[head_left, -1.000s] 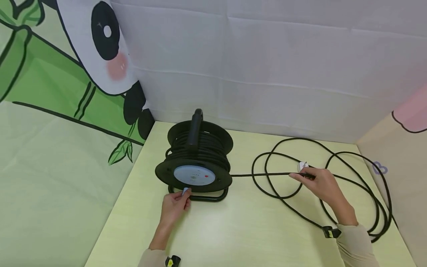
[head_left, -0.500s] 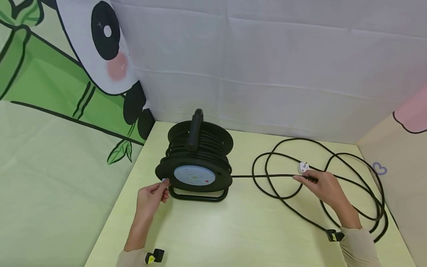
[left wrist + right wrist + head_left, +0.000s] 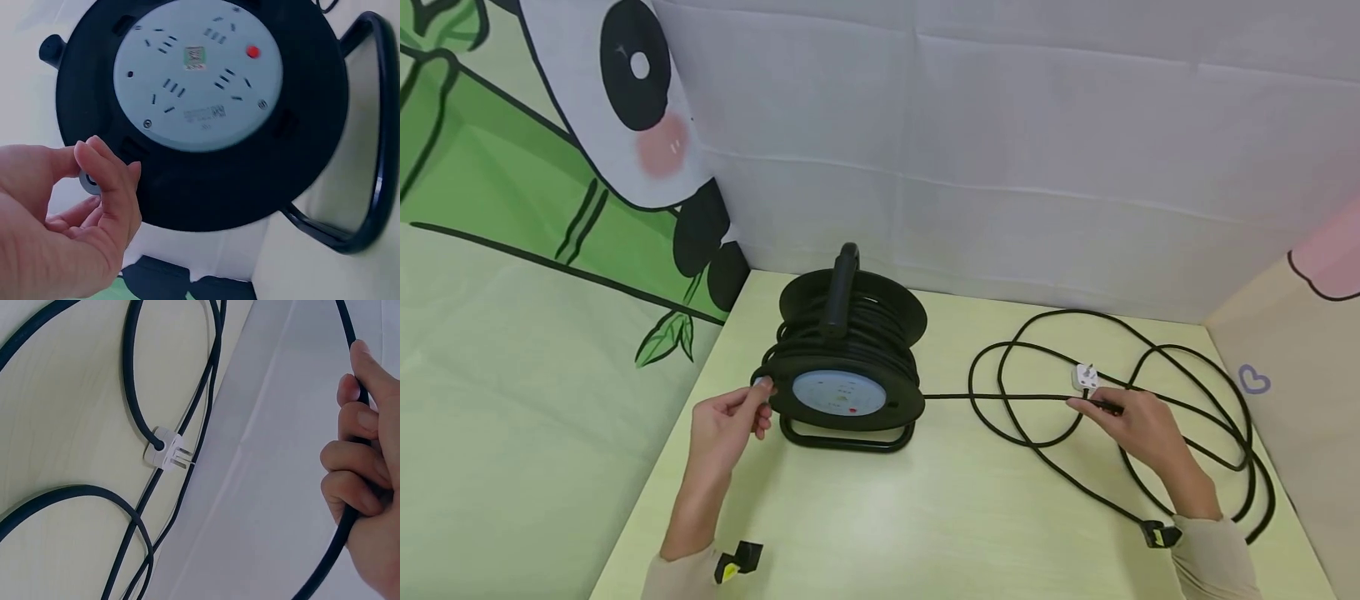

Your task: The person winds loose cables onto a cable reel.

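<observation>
A black cable reel stands on its tube frame, cable wound round its drum. Its round light-blue socket panel has several outlets and a red button. My left hand pinches a small grey crank knob at the left edge of the reel's front disc; fingers partly cover it. Over the table's right side, my right hand curls round the black cable, which runs in a straight line from the reel. Beside that hand lies a white plug with its metal pins showing, also in the right wrist view.
Loose loops of cable spread across the right side of the pale tabletop. A white cloth backdrop rises behind, and a printed cartoon cloth hangs at the left. The reel's carrying handle points upward.
My left hand has carried the knob from the bottom of the disc up and round to its left side, turning the reel. Outer loops at the right have shifted slightly inward; the right hand barely moved.
</observation>
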`<state>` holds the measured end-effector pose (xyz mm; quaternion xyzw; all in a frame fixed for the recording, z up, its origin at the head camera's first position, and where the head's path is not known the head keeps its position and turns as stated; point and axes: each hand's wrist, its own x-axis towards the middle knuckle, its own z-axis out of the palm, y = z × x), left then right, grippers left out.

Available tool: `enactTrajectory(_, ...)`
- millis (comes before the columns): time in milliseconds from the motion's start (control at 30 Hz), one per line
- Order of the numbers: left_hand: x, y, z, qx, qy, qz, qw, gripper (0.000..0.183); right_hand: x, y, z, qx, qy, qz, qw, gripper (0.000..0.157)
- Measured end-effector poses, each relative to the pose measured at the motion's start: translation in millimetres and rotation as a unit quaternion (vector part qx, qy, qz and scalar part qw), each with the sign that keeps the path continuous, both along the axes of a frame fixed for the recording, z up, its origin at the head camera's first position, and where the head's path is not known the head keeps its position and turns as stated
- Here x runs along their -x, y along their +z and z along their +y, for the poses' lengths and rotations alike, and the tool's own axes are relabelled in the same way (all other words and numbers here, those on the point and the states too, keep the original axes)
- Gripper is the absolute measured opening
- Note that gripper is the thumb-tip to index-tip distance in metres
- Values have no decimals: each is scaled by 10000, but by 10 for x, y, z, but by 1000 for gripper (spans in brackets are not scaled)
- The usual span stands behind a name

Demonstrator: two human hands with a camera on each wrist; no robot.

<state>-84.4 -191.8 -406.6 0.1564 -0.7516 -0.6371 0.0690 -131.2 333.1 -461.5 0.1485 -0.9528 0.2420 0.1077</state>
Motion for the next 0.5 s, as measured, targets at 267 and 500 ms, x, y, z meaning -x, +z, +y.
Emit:
enactTrajectory(267, 6, 179, 100, -112, -32, 84, 9999, 44, 14, -51, -42, -33, 126, 37, 9999, 23)
enactTrajectory(500, 8, 276, 224, -147, -143, 92, 9997, 45, 46, -63, -137, -75, 288, -186, 9994, 21)
